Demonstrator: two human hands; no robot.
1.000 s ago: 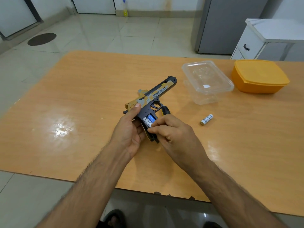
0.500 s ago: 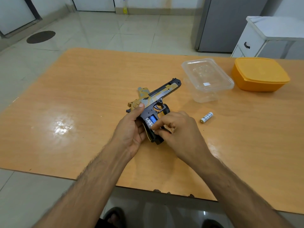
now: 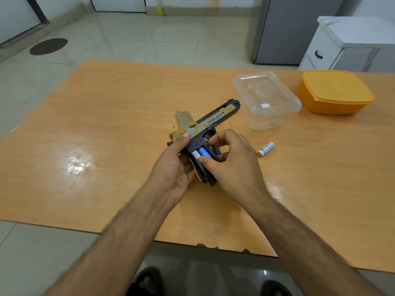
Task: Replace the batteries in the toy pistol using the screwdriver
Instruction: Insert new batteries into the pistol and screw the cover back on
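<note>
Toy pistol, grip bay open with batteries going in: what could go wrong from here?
The blue battery under the right hand thumb may not be fully seated and could pop out beside the white battery. The toy pistol is only held up by the left hand, so pressing may twist it. The loose battery on the table could roll.

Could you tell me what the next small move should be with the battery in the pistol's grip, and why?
Probably press the blue battery fully flat with the right hand: its thumb is on the battery in the open grip of the black-and-gold toy pistol, steadied by the left hand.
</note>
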